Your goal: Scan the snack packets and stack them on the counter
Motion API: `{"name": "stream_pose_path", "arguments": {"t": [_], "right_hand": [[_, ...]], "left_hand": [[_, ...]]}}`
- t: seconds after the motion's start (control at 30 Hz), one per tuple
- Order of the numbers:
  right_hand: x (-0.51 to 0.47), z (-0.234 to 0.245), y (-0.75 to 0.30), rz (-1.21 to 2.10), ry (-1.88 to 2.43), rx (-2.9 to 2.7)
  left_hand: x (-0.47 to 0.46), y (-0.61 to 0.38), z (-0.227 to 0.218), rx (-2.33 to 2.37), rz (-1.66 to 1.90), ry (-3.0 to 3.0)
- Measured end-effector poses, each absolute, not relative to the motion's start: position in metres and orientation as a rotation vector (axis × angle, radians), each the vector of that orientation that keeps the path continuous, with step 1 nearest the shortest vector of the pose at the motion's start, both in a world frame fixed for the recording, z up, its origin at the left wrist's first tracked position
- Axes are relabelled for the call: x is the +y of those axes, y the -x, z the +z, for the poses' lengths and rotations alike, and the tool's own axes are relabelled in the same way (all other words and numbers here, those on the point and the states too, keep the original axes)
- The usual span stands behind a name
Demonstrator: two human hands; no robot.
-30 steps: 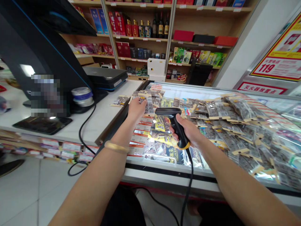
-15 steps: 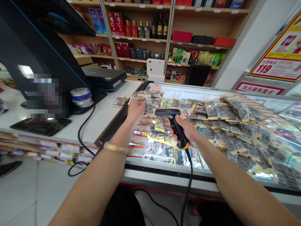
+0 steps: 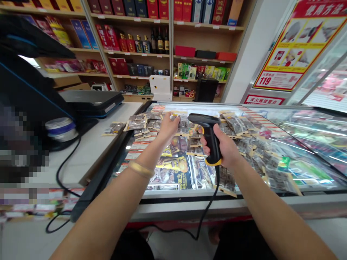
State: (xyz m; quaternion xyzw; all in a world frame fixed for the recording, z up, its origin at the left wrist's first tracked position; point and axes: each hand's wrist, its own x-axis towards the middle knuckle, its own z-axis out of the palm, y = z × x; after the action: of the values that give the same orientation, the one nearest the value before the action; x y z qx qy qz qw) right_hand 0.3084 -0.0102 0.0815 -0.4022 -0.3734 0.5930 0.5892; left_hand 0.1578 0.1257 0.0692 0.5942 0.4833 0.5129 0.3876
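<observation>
My right hand (image 3: 226, 150) is wrapped round the handle of a black barcode scanner (image 3: 207, 133) with a yellow base, its cable hanging down over the counter edge. My left hand (image 3: 168, 127), a gold bangle on its wrist, reaches forward and rests on the small clear snack packets (image 3: 141, 123) spread over the glass top of the freezer case (image 3: 189, 202). The fingers curl onto a packet; whether they grip it is hard to see. The scanner head points toward the left hand.
A white counter (image 3: 89, 151) stands at the left with a black register screen (image 3: 29, 94), a tape roll (image 3: 61, 128), a printer (image 3: 92, 101) and a black cable. Many more packets (image 3: 257, 151) cover the glass to the right. Shelves of boxes and bottles (image 3: 151, 39) line the back wall.
The view has swung right and up. My left hand has shifted right along the packets, and the scanner in my right hand has risen and moved closer to it.
</observation>
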Motion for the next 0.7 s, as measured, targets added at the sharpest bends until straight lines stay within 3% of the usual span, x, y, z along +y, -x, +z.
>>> {"name": "stream_pose_path", "arguments": {"t": [0.17,0.3,0.47,0.7], "right_hand": [[-0.029,0.096,-0.366,1.184,0.958,-0.820],[-0.030,0.099,-0.399,1.101,0.931,-0.764],[-0.024,0.086,-0.413,1.110,0.950,-0.680],[-0.026,0.079,-0.412,1.127,0.926,-0.656]], "left_hand": [[0.116,-0.234,0.096,1.008,1.239,-1.551],[0.108,-0.275,0.109,1.166,1.086,-1.837],[0.100,-0.289,0.099,1.358,0.729,-2.173],[0.100,-0.290,0.092,1.398,0.789,-2.181]]}}
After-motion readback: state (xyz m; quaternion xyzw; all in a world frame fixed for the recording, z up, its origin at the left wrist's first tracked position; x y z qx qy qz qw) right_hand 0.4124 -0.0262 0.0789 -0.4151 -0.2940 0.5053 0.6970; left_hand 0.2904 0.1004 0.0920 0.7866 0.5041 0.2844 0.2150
